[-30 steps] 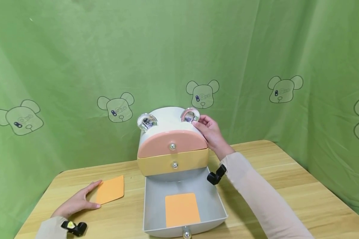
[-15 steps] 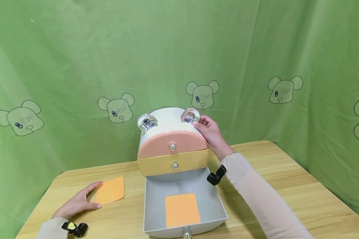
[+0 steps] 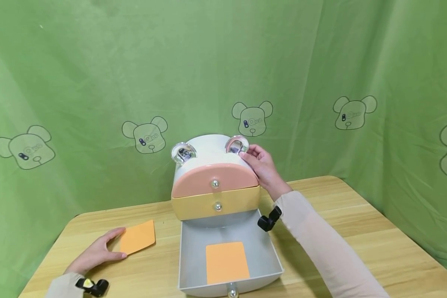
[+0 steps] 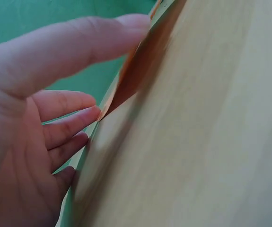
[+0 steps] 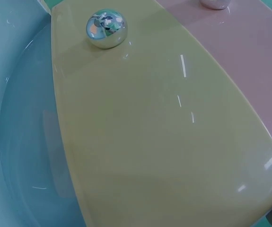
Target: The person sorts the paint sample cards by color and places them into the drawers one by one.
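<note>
In the head view, a small storage box (image 3: 210,153) with a white top has a pink drawer (image 3: 197,182) and a yellow drawer (image 3: 197,206), both closed. The grey bottom drawer (image 3: 193,248) is pulled out, with an orange square sheet (image 3: 227,263) lying in it. My right hand (image 3: 263,166) grips the box's upper right side, thumb by the clear round ear (image 3: 237,145) and fingers behind. Left of the box, my left hand (image 3: 97,251) pinches a second orange sheet (image 3: 138,236) by opposite edges. In the left wrist view that orange sheet (image 4: 136,71) bows up off the wood.
The wooden table (image 3: 328,207) has a rounded back right corner. A green curtain (image 3: 301,62) printed with bear heads hangs behind and beside it. Silver ball knobs (image 3: 218,206) stick out from the drawer fronts. Black camera mounts (image 3: 270,218) sit on both wrists.
The left fingers have shifted very slightly at the edge of the orange sheet. The right hand, the box and its drawers stay as they were.
</note>
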The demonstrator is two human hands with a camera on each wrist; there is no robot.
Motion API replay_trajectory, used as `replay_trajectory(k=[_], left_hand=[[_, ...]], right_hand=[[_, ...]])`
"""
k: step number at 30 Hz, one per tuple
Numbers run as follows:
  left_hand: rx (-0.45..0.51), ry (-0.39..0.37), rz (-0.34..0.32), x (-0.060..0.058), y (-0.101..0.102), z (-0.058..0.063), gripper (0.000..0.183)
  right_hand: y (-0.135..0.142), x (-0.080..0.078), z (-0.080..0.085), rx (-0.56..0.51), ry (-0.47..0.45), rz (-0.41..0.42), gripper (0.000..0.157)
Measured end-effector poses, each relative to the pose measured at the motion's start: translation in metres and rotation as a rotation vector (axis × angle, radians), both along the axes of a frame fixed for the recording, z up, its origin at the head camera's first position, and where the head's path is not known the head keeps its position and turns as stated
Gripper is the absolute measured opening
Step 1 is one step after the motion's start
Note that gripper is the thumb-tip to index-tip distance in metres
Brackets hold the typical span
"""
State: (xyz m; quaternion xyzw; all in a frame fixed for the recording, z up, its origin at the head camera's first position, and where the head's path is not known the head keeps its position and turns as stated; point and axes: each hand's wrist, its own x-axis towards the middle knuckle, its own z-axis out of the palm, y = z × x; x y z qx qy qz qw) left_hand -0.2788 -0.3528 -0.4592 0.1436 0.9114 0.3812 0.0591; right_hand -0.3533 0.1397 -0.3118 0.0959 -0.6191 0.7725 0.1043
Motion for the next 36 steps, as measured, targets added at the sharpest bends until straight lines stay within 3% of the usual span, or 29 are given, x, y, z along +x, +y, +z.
replay_trajectory(k=[12, 21, 27, 36], left_hand=[[0.053, -0.017, -0.002, 0.008, 0.008, 0.014, 0.090], [0.085, -0.010, -0.018, 0.020, 0.016, 0.039, 0.087], [0.078, 0.074, -0.102, 0.039, 0.027, 0.063, 0.083], [0.042, 0.299, -0.264, 0.066, 0.063, 0.096, 0.089]], right_hand=[[-0.001, 0.000, -0.001, -0.009, -0.001, -0.004, 0.018], [-0.001, 0.001, 0.000, -0.013, -0.003, -0.005, 0.017], [-0.002, 0.001, -0.001, -0.003, -0.006, -0.002, 0.017], [0.000, 0.000, 0.000, -0.002, -0.003, 0.001, 0.016]])
